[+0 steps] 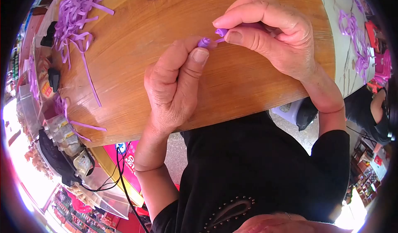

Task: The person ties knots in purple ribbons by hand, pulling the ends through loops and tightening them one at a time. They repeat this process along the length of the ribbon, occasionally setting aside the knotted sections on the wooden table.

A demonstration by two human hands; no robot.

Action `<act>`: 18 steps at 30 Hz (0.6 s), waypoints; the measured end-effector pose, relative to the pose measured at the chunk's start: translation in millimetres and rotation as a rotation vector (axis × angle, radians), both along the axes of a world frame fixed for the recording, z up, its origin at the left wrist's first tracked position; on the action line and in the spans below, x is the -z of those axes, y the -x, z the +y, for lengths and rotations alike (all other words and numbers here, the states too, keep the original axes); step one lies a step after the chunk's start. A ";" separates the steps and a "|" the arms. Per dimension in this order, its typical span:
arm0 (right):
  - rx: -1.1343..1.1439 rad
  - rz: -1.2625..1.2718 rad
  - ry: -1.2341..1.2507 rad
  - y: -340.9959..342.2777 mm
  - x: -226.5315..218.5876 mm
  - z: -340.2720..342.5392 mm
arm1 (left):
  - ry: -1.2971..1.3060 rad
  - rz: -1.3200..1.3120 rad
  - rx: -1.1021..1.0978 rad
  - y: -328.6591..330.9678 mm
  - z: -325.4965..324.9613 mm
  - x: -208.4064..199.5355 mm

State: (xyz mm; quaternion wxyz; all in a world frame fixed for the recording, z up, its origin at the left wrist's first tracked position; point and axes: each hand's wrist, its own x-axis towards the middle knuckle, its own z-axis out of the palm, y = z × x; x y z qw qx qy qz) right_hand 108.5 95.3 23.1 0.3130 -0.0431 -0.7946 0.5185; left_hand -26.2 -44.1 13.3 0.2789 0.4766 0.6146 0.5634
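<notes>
Between the thumb and forefinger of my left hand (176,79) is pinched a small purple ribbon roll (203,42), coiled like a rosebud. My right hand (275,34), a little farther away and to the right, pinches a second purple ribbon bud (221,32) between thumb and fingertips. A short purple strip spans the gap between the two buds; whether it joins both I cannot tell. Both hands are raised above the wooden table (137,34). My right palm and curled fingers hide whatever else lies within that hand.
A tangled heap of purple ribbon (76,11) lies at the table's far left, with loose strips trailing nearer. More purple ribbon (352,34) rests on a white marbled surface (340,73) at right. A black mesh bag (54,156) and cables (120,166) are by the left edge.
</notes>
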 end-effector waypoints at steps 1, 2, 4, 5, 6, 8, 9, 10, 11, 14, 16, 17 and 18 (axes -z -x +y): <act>-0.016 0.015 -0.011 1.0 0.7 0.0 | 0.002 -0.002 -0.004 0.1 0.0 1.6; -0.021 0.012 -0.009 1.7 0.7 -0.4 | -0.029 0.024 0.003 0.1 0.0 3.6; -0.030 0.006 -0.035 2.1 -0.8 -1.6 | -0.057 0.046 0.005 0.0 0.0 6.5; -0.036 0.003 -0.033 2.2 -1.4 -2.0 | -0.075 0.041 0.016 -0.2 0.1 7.7; -0.026 -0.020 -0.059 1.9 -1.9 -1.9 | -0.092 0.037 0.029 -0.2 0.4 8.9; -0.022 -0.046 -0.082 2.5 -3.3 -2.2 | -0.095 0.027 0.033 0.3 0.5 8.0; -0.028 -0.071 -0.093 3.0 -3.9 -2.2 | -0.100 0.020 0.043 0.6 0.8 8.2; -0.034 -0.096 -0.103 3.4 -4.4 -2.4 | -0.099 0.017 0.038 1.0 1.7 9.8; -0.038 -0.099 -0.102 3.6 -4.6 -2.9 | -0.138 0.020 0.042 1.5 3.1 11.7; -0.040 -0.106 -0.138 3.9 -5.9 -4.7 | -0.143 0.016 0.045 1.8 1.7 10.1; -0.024 -0.114 -0.169 4.0 -6.9 -5.6 | -0.110 0.006 0.047 2.1 0.5 10.0; -0.026 -0.115 -0.168 4.6 -7.3 -5.4 | -0.101 0.015 0.055 2.7 0.1 10.6; -0.028 -0.107 -0.223 4.9 -7.8 -5.0 | -0.093 0.022 0.065 3.2 0.0 11.3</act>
